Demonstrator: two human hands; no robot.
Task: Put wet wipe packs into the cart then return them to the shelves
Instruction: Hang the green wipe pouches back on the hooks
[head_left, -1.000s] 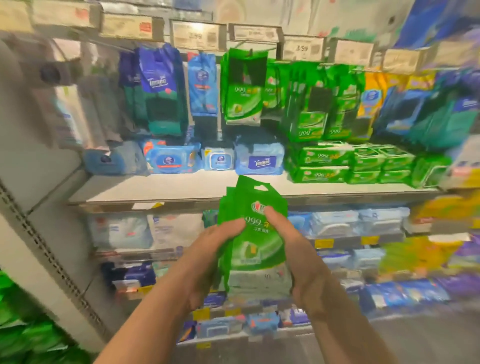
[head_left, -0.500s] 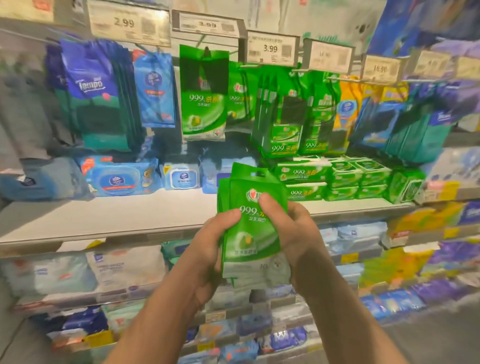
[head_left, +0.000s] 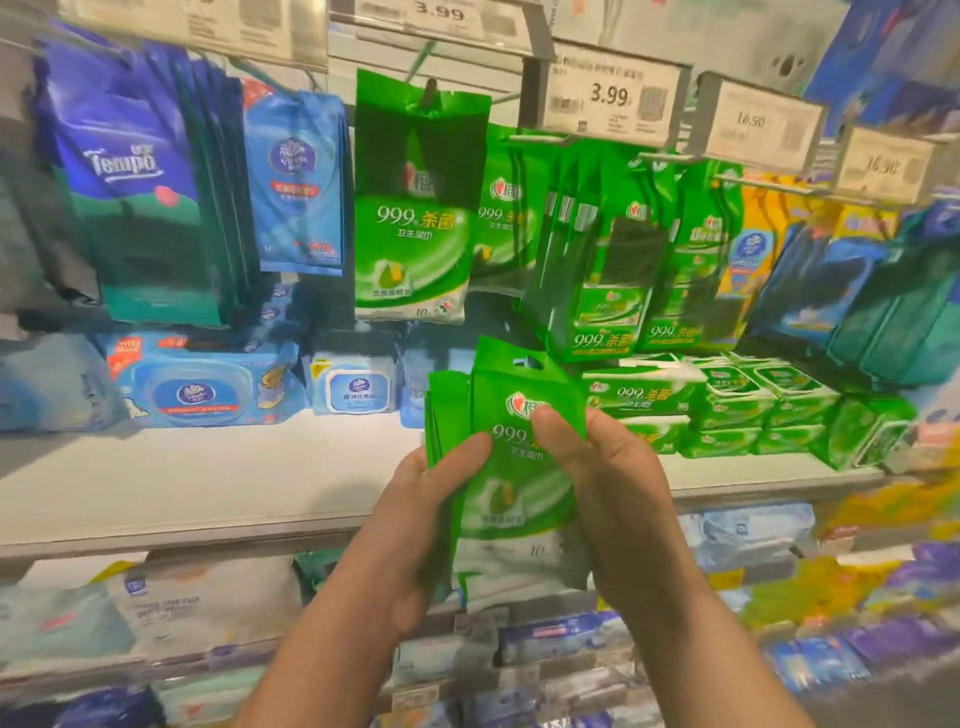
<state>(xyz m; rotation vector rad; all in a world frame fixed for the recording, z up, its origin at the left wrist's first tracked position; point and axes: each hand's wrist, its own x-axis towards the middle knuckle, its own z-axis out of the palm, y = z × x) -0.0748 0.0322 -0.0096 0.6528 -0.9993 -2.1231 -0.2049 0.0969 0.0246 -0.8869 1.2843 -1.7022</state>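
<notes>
I hold a stack of green wet wipe packs (head_left: 511, 499) upright in front of the shelf (head_left: 208, 483). My left hand (head_left: 415, 525) grips the stack's left side, thumb across the front. My right hand (head_left: 608, 499) grips the right side, thumb on the front pack's label. The front pack's hang hole shows at the top. A matching green pack (head_left: 415, 208) hangs alone on a peg straight above, with more green packs (head_left: 613, 249) hanging to its right. No cart is in view.
Dark blue Tempo packs (head_left: 140, 182) and a light blue pack (head_left: 296, 182) hang at left. Blue wipe boxes (head_left: 202, 379) and green boxed wipes (head_left: 727, 405) sit on the shelf. Price tags (head_left: 608, 93) jut out overhead. Lower shelves hold more packs.
The view has moved closer to the shelf and shifted up and right. Both hands keep the same grip on the green stack, which now sits nearer the hanging green packs.
</notes>
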